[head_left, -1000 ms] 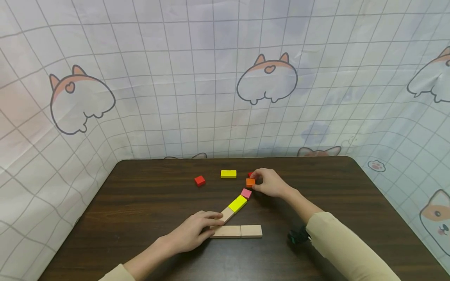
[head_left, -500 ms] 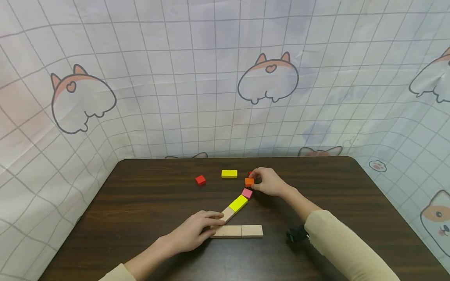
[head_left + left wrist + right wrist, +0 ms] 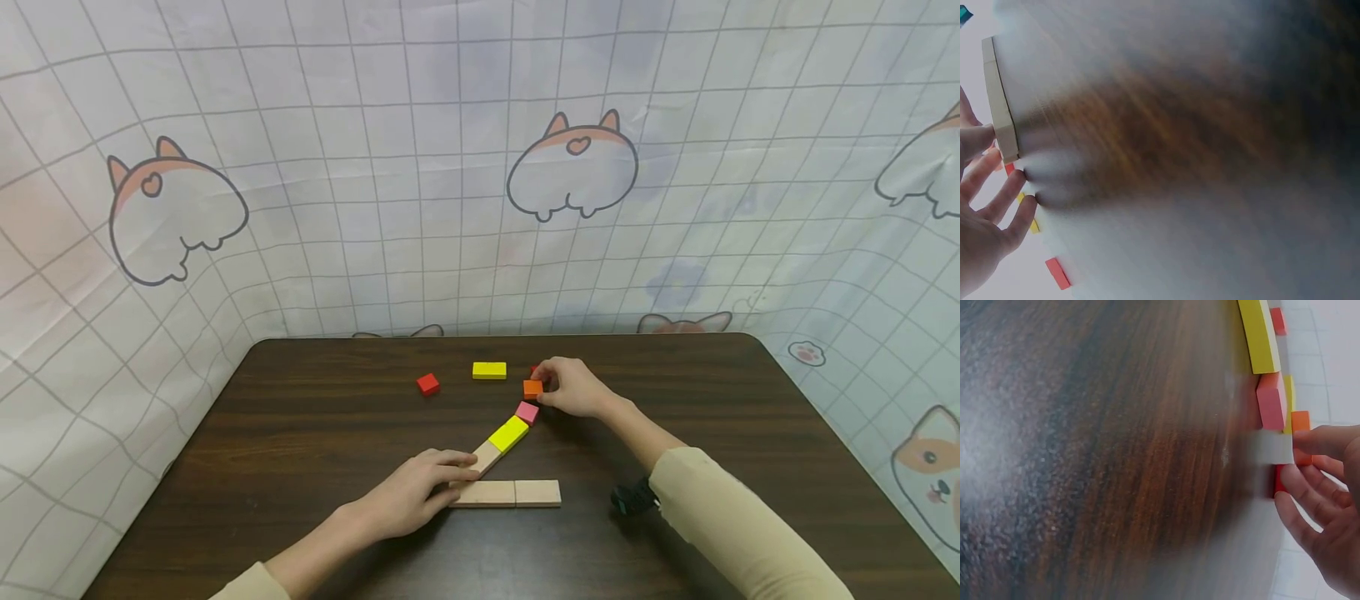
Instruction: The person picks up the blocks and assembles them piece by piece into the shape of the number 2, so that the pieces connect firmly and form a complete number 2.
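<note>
My right hand (image 3: 573, 389) pinches an orange block (image 3: 532, 389) between thumb and fingers, just beyond the pink block (image 3: 527, 413). A red block (image 3: 1279, 480) sits by its lower fingers in the right wrist view, mostly hidden in the head view. My left hand (image 3: 412, 493) lies with fingers extended over the near ends of the plain wooden blocks. From there one slanting row runs through a plain wooden block (image 3: 486, 457), a yellow block (image 3: 509, 434) and the pink block. Two more plain wooden blocks (image 3: 537, 493) form a straight row along the front.
Towards the back of the dark wooden table (image 3: 315, 417) lie a loose yellow block (image 3: 489, 371) and a red block (image 3: 428, 384). A small dark object (image 3: 632, 500) is beside the right sleeve. Behind the table hangs a patterned cloth (image 3: 450, 208).
The orange block in my right hand has shifted slightly left, closer in line with the pink block. My left hand has stayed in place.
</note>
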Demonstrator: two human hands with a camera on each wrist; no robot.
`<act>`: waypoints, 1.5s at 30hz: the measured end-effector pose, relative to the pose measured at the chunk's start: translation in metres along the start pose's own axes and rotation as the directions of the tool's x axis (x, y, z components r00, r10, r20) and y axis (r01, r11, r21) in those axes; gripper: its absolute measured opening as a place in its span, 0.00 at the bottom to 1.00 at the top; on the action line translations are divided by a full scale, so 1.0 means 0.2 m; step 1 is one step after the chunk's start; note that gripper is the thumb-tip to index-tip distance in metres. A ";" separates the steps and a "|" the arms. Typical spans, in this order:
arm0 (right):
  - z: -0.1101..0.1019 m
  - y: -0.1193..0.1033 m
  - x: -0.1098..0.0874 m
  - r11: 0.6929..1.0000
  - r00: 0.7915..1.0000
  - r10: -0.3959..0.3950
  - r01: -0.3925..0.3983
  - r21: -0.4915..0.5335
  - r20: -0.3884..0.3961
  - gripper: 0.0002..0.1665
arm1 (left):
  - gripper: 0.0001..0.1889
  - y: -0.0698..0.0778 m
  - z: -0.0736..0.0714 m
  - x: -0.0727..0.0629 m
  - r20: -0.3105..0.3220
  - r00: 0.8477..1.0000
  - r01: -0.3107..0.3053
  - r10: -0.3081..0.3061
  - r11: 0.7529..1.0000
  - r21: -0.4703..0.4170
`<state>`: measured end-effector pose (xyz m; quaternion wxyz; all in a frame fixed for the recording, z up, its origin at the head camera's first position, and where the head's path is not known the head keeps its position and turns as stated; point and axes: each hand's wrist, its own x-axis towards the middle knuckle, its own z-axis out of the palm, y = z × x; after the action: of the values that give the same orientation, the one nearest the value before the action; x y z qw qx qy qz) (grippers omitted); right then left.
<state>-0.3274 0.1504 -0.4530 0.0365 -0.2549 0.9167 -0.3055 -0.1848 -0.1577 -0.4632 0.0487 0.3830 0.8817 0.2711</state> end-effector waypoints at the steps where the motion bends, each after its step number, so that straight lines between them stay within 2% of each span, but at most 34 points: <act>1: 0.00 0.00 0.00 1.000 1.000 0.002 -0.002 0.002 0.002 0.16 | 0.18 0.00 0.00 0.00 0.000 1.000 0.001 -0.001 1.000 -0.002; 12: 0.04 0.03 0.01 0.999 0.999 -0.032 0.032 -0.004 -0.005 0.16 | 0.17 -0.01 0.01 -0.01 -0.017 1.000 -0.001 0.002 1.000 0.004; 21: 0.05 0.03 0.01 1.000 1.000 -0.014 0.014 -0.002 0.017 0.16 | 0.17 -0.02 0.01 -0.01 -0.023 1.000 -0.006 0.007 1.000 0.009; 35: 0.05 0.03 0.00 1.000 1.000 -0.018 0.017 0.009 0.012 0.17 | 0.17 -0.01 0.01 -0.01 -0.028 1.000 -0.005 0.006 1.000 0.013; 45: -0.01 0.07 -0.02 1.000 0.998 0.005 -0.004 0.018 -0.065 0.13 | 0.17 -0.02 0.02 -0.01 -0.030 1.000 -0.006 0.006 1.000 0.012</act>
<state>-0.3306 0.1622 -0.4603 0.0097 -0.2425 0.9152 -0.3216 -0.1841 -0.1598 -0.4679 0.0322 0.3817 0.8828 0.2717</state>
